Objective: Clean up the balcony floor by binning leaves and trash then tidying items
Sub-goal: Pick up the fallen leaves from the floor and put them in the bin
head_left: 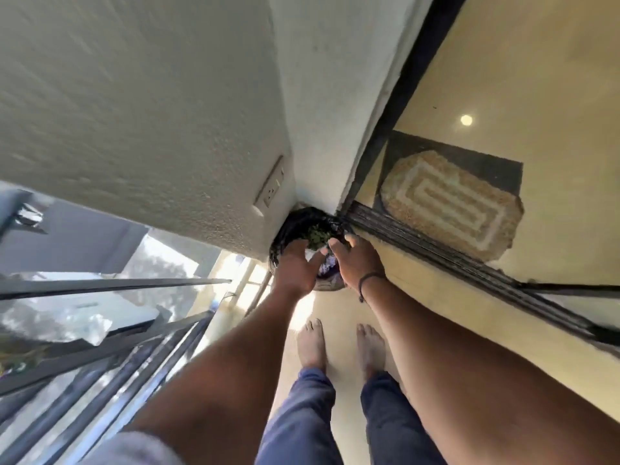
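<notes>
A bin with a black bag liner (295,223) stands in the corner where the textured wall meets the door frame. Green leaves (316,238) lie inside it. My left hand (295,268) hovers over the near left side of the bin's mouth, palm turned inward and fingers loosely curved. My right hand (355,260), with a dark cord on its wrist, is at the near right side, fingertips at the liner's edge by the leaves. Neither hand visibly holds anything. A purplish part of the bin (327,269) shows between the hands.
My bare feet (342,347) stand on the yellowish balcony floor just behind the bin. A dark railing (110,333) runs along the left. The sliding-door track (436,250) runs on the right, with a doormat (449,209) inside. A wall socket (271,189) sits above the bin.
</notes>
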